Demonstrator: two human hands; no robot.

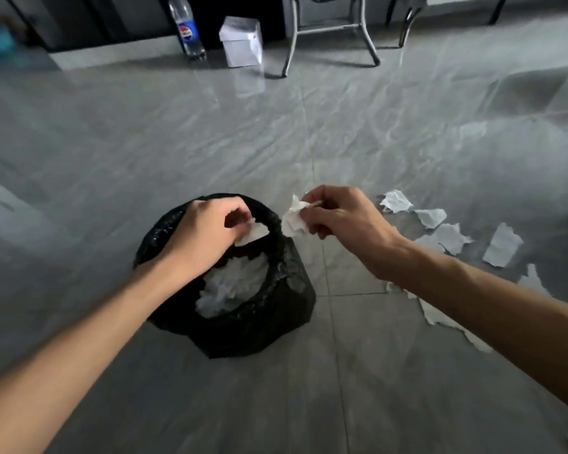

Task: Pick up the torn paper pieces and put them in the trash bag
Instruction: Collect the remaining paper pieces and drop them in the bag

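A black trash bag (276, 319) stands open on the grey tile floor, with white crumpled paper (233, 286) inside. My left hand (207, 234) is over the bag's mouth, fingers closed on a small white paper piece (256, 232). My right hand (341, 224) hovers just right of the bag's rim and pinches a crumpled white paper piece (292, 219). Several torn white paper pieces (453, 237) lie on the floor to the right, some partly hidden under my right forearm.
At the back stand a Pepsi bottle (187, 27), a white box (241, 40) and the metal legs of a chair or table (328, 31). A long torn strip (440, 317) lies by my right forearm. The glossy floor (210, 132) stretches beyond the bag.
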